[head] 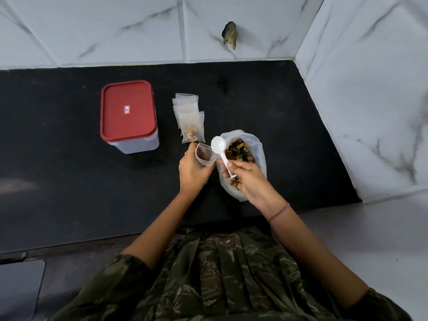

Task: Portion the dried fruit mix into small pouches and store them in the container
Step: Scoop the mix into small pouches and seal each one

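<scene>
My left hand (193, 170) grips a small clear pouch (205, 155) held open, mouth up. My right hand (245, 176) pinches the handle of a white plastic spoon (218, 147); its empty bowl sits between the pouch and the bag. An open plastic bag of dried fruit mix (240, 151) lies under my right hand. A filled pouch (192, 133) rests on a small pile of empty pouches (186, 105) behind my left hand. The container (129, 117), clear with a red lid on, stands at the left.
All of this sits on a black counter (69, 181). White marble-look tiled walls (370, 89) close it off at the back and right. A dark chipped spot marks the back wall (229, 34). The counter's front edge runs just before my body.
</scene>
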